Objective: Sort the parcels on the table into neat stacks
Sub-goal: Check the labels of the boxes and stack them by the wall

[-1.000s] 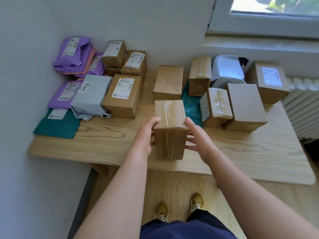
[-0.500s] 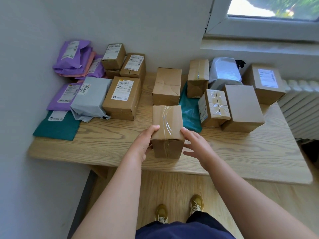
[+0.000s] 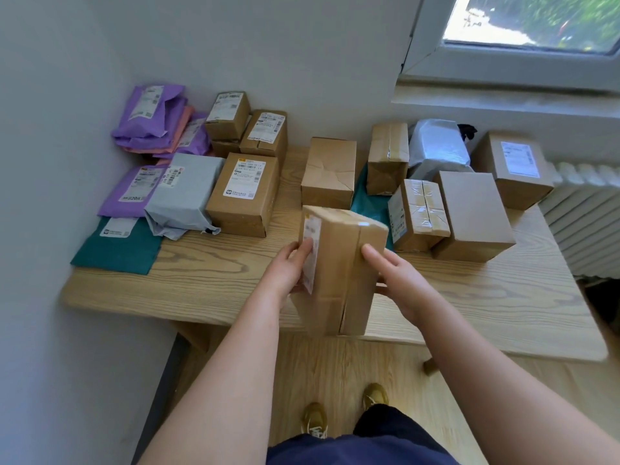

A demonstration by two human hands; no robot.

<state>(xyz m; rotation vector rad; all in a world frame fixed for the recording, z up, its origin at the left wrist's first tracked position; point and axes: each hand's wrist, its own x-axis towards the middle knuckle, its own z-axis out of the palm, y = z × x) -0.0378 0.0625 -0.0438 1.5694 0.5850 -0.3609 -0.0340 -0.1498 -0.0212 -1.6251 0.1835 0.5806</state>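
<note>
At the near left corner of the light wooden tabletop (image 3: 201, 280) lies a flat teal mailer bag (image 3: 114, 250). Purple and pink mailer bags (image 3: 151, 122) are piled toward the far left corner, and a grey plastic parcel (image 3: 183, 193) sits just beside a labelled brown cardboard box (image 3: 245, 193). Over the middle of the near edge, a person's left hand (image 3: 288, 266) and right hand (image 3: 399, 280) hold a tall brown cardboard box (image 3: 339, 266) between them, tilted and blurred. The left hand clasps its white-labelled side. The right hand's forefinger lies along the upper face, its other fingers curled beneath. Behind it sits a plain creased cardboard box (image 3: 330, 172). Toward the right edge cluster a small tape-wrapped box (image 3: 419, 213), a plain flat-topped carton (image 3: 473, 213) and, at the far right corner, a labelled carton (image 3: 516, 169).
</note>
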